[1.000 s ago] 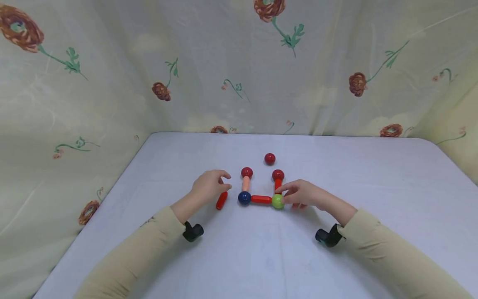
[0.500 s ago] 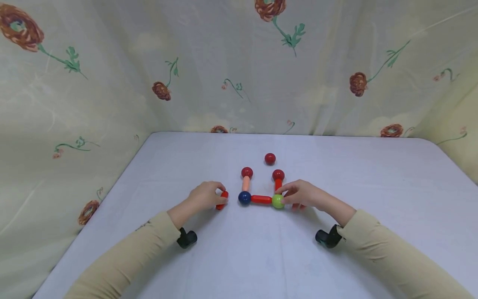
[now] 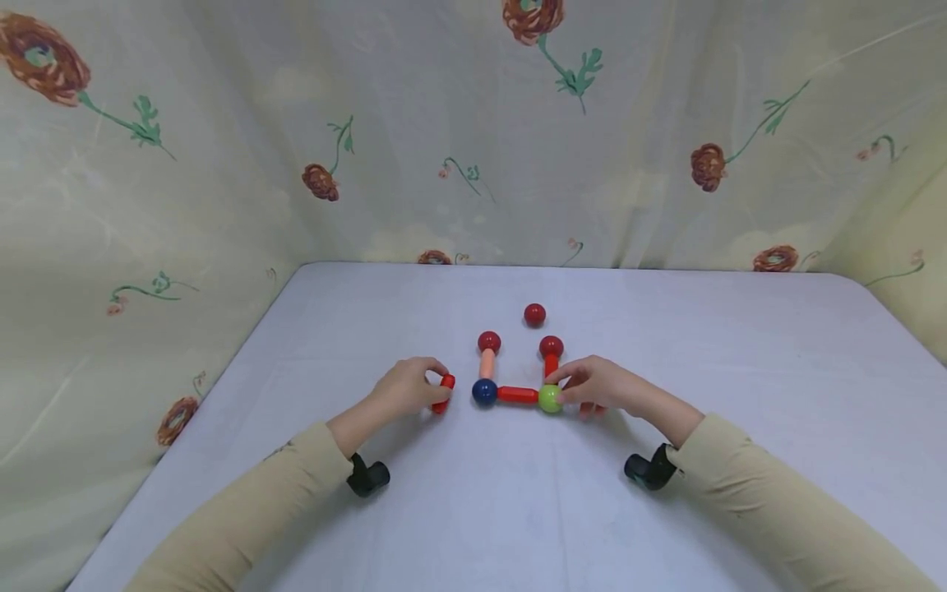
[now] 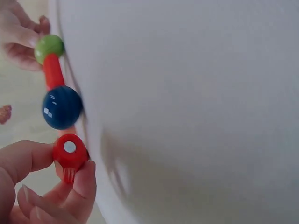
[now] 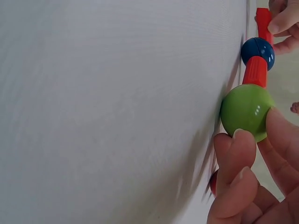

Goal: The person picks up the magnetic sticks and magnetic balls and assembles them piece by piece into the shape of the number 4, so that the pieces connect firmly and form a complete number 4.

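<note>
My left hand (image 3: 403,388) pinches a short red rod (image 3: 444,395) between thumb and fingers, just left of a dark blue ball (image 3: 484,392). In the left wrist view, the end of that rod shows a pale round disc (image 4: 69,147). My right hand (image 3: 602,385) holds a lime green ball (image 5: 246,111) with thumb and fingertips. A red rod (image 3: 517,395) joins the blue and green balls. From the blue ball a pink rod (image 3: 487,363) runs back to a red ball (image 3: 489,342). Another red rod (image 3: 551,367) links the green ball to a second red ball (image 3: 551,346).
Behind the joined pieces, a loose red ball (image 3: 534,314) lies on the white-covered table (image 3: 473,510). Flower-patterned cloth (image 3: 414,107) hangs along the back and sides. Each wrist wears a small black camera (image 3: 651,469).
The left hand came down onto the loose red rod and took hold of it, then shifted it slightly, its far end toward the right. The right hand stayed at the green ball.
</note>
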The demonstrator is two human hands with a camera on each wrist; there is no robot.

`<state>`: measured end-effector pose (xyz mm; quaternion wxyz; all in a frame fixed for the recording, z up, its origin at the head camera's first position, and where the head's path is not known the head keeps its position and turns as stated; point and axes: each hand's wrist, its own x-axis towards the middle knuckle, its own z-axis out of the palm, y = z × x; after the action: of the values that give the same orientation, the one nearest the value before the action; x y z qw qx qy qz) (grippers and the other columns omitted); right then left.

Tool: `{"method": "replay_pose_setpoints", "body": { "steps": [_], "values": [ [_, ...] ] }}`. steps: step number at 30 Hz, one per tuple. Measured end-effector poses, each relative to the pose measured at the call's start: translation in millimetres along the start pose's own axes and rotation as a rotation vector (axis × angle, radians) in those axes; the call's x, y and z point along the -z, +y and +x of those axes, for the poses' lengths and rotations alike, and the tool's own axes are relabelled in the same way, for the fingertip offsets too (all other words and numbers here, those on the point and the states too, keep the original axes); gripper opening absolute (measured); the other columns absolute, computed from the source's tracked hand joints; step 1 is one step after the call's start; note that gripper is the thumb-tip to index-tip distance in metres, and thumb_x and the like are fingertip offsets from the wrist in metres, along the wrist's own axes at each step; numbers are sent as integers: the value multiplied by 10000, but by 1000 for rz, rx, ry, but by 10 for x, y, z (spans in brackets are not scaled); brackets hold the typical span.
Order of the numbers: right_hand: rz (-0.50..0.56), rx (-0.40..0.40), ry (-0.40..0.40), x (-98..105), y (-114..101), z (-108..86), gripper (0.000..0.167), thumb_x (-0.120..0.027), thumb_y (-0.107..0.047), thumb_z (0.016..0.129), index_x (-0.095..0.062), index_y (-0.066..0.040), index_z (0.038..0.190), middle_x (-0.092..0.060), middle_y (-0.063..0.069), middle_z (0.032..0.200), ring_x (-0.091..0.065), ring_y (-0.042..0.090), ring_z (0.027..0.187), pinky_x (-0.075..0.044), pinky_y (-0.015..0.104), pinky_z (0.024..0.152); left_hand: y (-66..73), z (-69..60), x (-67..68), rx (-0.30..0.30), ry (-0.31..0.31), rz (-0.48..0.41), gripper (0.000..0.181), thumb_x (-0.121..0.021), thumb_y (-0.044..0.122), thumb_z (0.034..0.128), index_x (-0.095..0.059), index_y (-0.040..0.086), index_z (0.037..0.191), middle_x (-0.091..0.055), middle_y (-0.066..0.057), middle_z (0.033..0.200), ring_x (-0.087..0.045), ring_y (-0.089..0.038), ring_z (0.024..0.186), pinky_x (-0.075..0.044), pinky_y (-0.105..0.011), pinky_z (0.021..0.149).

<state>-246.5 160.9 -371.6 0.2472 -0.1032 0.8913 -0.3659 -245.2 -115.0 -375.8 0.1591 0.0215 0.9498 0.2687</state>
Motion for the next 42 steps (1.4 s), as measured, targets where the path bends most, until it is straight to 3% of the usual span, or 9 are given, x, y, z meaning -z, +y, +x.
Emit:
{"method": "replay_pose_setpoints", "body": {
  "steps": [11, 16, 22, 31, 42],
  "values": [
    [6, -24, 3, 6, -9, 7, 366, -636, -157, 854, -590, -95, 1211, -563, 74, 903, -528, 172, 579, -447, 240, 554, 250, -242, -66, -86, -49, -218, 382, -676, 252, 821, -582, 132, 1172, -582, -43, 775, -461, -165, 533, -376, -204, 449],
    [11, -23, -6, 14, 2, 9, 366, -626, -149, 861, -586, -90, 1220, -571, 80, 927, -524, 163, 579, -439, 233, 552, 395, -345, -186, -84, -129, -314, 368, -670, 244, 825, -585, 116, 1160, -562, -48, 701, -344, -150, 416, -310, -205, 416],
    [26, -8, -15, 30, 10, 5, 358, -616, -141, 867, -586, -86, 1219, -581, 80, 947, -527, 159, 573, -435, 230, 550, 511, -369, -373, -72, -195, -395, 336, -679, 246, 819, -622, 97, 1114, -559, -43, 665, -294, -144, 372, -276, -209, 405],
    [24, 11, -18, 40, 16, -8, 349, -620, -140, 864, -592, -81, 1207, -596, 82, 962, -537, 159, 570, -437, 235, 553, 642, -338, -549, -49, -237, -368, 283, -695, 303, 802, -682, 154, 1043, -562, -30, 728, -296, -149, 390, -270, -215, 415],
    [10, 14, -7, 39, 23, -3, 348, -624, -131, 860, -595, -79, 1204, -603, 85, 968, -540, 148, 555, -437, 228, 550, 812, -271, -658, -12, -204, -301, 213, -697, 312, 802, -711, 134, 918, -440, 4, 541, -303, -142, 380, -258, -201, 405]
  ]
}}
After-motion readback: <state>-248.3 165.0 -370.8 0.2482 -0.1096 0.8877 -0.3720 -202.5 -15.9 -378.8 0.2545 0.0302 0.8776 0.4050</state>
